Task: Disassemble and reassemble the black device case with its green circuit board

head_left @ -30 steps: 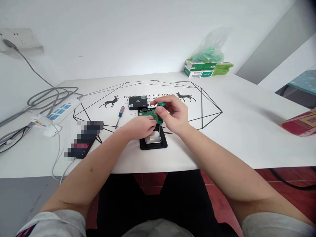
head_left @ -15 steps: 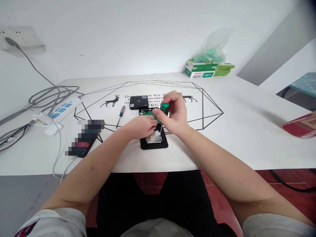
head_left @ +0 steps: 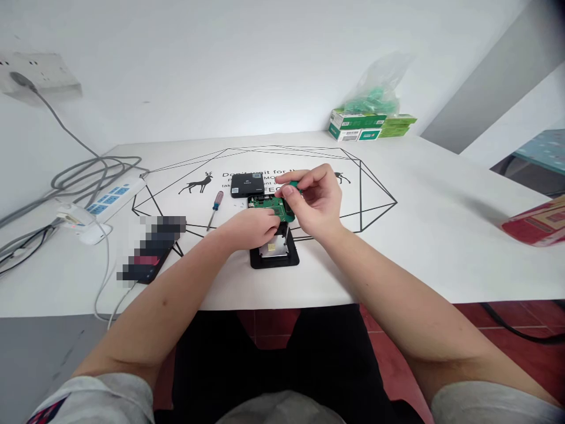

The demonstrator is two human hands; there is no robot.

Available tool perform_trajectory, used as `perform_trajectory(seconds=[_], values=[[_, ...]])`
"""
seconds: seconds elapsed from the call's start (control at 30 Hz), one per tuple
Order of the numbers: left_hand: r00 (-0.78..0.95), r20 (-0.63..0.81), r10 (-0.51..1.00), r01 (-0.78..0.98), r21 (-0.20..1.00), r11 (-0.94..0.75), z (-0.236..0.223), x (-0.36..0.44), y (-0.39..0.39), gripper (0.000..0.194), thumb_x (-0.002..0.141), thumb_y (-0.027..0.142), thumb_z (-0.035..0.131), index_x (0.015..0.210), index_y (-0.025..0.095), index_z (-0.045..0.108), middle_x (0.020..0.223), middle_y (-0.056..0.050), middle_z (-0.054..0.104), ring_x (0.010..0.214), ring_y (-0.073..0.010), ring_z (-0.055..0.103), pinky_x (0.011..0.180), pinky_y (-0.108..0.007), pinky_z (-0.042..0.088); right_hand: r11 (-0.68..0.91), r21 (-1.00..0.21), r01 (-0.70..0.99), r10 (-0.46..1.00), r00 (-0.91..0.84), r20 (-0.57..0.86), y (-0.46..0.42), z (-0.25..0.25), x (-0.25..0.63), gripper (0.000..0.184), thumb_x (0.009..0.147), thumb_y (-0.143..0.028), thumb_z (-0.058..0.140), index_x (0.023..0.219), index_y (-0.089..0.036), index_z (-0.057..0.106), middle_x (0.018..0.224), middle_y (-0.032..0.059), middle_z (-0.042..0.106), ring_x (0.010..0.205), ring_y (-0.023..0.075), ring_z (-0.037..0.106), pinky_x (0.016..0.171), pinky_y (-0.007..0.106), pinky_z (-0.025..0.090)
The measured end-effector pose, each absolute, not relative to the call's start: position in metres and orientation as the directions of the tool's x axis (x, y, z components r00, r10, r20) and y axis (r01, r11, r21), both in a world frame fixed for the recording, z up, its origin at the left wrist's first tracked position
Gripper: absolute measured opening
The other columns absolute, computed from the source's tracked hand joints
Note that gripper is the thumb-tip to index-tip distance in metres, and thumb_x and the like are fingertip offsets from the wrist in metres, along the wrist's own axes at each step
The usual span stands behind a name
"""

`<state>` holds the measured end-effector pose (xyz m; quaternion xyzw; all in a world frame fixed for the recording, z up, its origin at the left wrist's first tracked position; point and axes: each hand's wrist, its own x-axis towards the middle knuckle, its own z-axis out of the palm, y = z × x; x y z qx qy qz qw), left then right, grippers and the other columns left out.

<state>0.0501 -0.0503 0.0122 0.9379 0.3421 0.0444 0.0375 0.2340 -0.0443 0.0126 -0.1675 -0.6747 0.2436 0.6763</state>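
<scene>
My right hand (head_left: 318,203) is closed round a screwdriver (head_left: 295,186) with a green and black handle, much of it hidden by the fingers. Its shaft points down at the right side of an opened black casing (head_left: 291,259) holding a silver metal plate (head_left: 278,247). Just left of it, my left hand (head_left: 251,228) has its fingers bent together over the near edge of a green circuit board (head_left: 260,202). The board is tilted up behind the casing. Where the screwdriver's tip touches is too small to tell.
A black square cover (head_left: 247,185) lies behind the board. Left of it are a second screwdriver (head_left: 217,201) and tiny dark bits. A blurred phone (head_left: 152,253), a power strip (head_left: 112,194) and cables lie at left. Green-and-white boxes (head_left: 357,125) stand at the back; a red package (head_left: 536,224) lies far right.
My right hand's fingers have shifted on the screwdriver handle, with the index finger now stretched over its top. The left hand stays at the circuit board. The view has moved slightly.
</scene>
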Motion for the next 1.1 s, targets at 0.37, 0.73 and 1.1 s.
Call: perform_trajectory(seconds=[0.37,0.73,1.1], values=[[0.776,0.079,0.626,0.619,0.098,-0.779,0.008,0.048,-0.047,0.023,0.107,0.016,0.052,0.096,0.017,0.072,0.103,-0.008,0.074,0.091,-0.0235,0.070,0.076,-0.035,0.052,0.803,-0.583,-0.124,0.569,-0.133,0.811,-0.047,0.014,0.243,0.028,0.107,-0.056,0.063,0.106,-0.028,0.061,0.103,0.0035,0.083,0.079,0.0195,0.079,0.073,0.039,0.066],[0.771,0.054,0.635,0.630,0.086,-0.772,0.011,0.050,-0.050,0.022,0.107,0.015,0.052,0.099,0.014,0.073,0.100,-0.009,0.074,0.090,-0.0242,0.069,0.074,-0.035,0.049,0.906,-0.422,0.038,0.423,-0.142,0.895,-0.040,0.016,0.239,0.022,0.102,-0.050,0.069,0.105,-0.029,0.063,0.086,-0.0012,0.058,0.072,0.0159,0.053,0.067,0.036,0.050],[0.801,0.128,0.585,0.536,0.281,-0.796,0.015,0.052,-0.058,0.017,0.102,0.017,0.056,0.097,0.016,0.073,0.094,-0.006,0.072,0.085,-0.0218,0.066,0.075,-0.034,0.049,0.866,-0.500,-0.009,0.497,-0.094,0.863,-0.046,0.010,0.232,0.024,0.100,-0.045,0.075,0.108,-0.030,0.058,0.107,0.0029,0.076,0.088,0.0181,0.072,0.070,0.037,0.059]])
